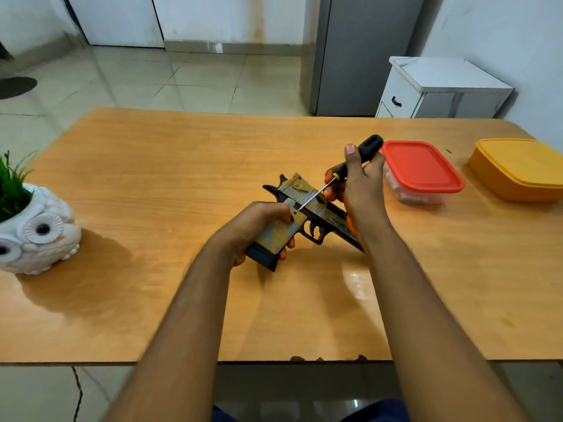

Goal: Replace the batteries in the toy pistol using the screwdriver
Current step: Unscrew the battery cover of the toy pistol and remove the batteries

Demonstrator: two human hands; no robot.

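Observation:
A tan and black toy pistol (304,208) is held just above the wooden table (152,178), its barrel pointing right and toward me. My left hand (256,226) grips the pistol's handle from the left. My right hand (359,184) holds a black-handled screwdriver (359,156) with a yellow collar. Its thin metal shaft slants down to the left, and the tip touches the pistol's side just above the grip. My right wrist hides the muzzle end.
A clear box with a red lid (423,169) stands just right of my right hand, and a yellow lidded box (518,169) sits further right. A white owl planter (36,236) with green grass stands at the table's left edge.

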